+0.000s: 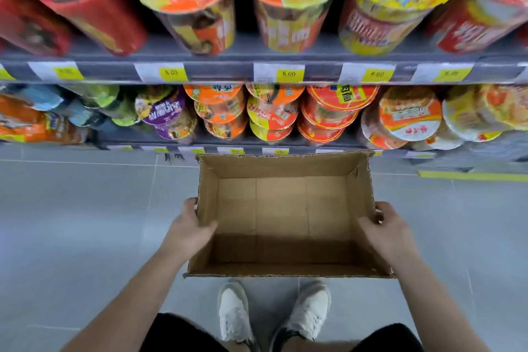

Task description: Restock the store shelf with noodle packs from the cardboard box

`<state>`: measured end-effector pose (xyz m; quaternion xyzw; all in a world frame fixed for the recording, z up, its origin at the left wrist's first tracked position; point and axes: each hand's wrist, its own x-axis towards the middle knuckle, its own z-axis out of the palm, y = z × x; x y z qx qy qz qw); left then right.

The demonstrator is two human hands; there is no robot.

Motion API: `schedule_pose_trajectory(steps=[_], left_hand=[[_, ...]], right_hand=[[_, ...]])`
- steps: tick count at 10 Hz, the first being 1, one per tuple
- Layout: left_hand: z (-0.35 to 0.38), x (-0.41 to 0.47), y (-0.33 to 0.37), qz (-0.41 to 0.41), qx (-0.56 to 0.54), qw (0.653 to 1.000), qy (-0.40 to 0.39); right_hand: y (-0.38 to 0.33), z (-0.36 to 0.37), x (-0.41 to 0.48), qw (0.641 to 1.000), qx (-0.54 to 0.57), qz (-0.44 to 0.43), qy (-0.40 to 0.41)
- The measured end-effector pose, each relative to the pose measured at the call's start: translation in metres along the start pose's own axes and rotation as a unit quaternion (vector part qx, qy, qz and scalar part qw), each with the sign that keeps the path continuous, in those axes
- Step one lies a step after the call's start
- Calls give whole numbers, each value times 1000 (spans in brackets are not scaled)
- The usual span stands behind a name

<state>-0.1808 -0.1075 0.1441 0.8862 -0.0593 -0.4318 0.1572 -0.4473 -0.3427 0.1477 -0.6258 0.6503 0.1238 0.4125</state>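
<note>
An open cardboard box (283, 208) is in front of me, in front of the shelves, and nothing lies inside it. My left hand (187, 227) grips its left wall, thumb inside and fingers outside. My right hand (384, 227) grips the right wall the same way. The grey store shelf (223, 70) ahead carries rows of noodle cups and bowls: tall orange and yellow cups (288, 8) on the upper level, stacked orange, red and purple bowls (271, 114) on the lower level.
Price tags (171, 73) line the shelf edges. Grey floor tiles (80, 223) spread to both sides of the box. My white shoes (271, 311) stand just behind it. A yellow strip (471, 176) marks the floor at the right.
</note>
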Motion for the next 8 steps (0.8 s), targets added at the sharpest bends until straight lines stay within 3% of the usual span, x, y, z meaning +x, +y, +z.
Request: schedule_pose_trajectory(steps=[3,4,6,8], left_hand=[[85,118,-38,12,27,1000,8],[106,143,-44,16,18,1000,18],[119,182,-54,51,20,997,61],[113,177,-46,51,35,995,74]], right_hand=[[29,100,117,996,-51,60,-36],[37,124,143,996,-57,62,-15],[42,143,181,998,-42,38,39],[27,138,177,996,-68,41,37]])
